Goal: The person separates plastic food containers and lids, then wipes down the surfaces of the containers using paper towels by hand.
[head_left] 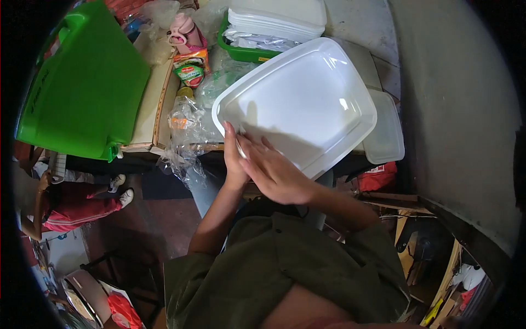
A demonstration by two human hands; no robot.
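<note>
A large white plastic tub (296, 98) is tilted over the table's near edge, its hollow side showing. At its lower left corner my left hand (235, 159) presses on the outside of the rim, fingers pointing up and close together. My right hand (279, 175) lies over the same corner, its fingers meeting the left hand around the rim. A small white edge shows between the two hands; whether it is the rim or something else is unclear. Shadows of the hands fall inside the tub.
A green container (82, 82) stands left. Behind are a green basket (246, 54) with white lids, a pink bottle (185, 33), food packets (190, 74) and clear plastic bags (189, 131). A translucent lid (384, 129) lies right, beside a wall. Another person (82, 205) is at the left.
</note>
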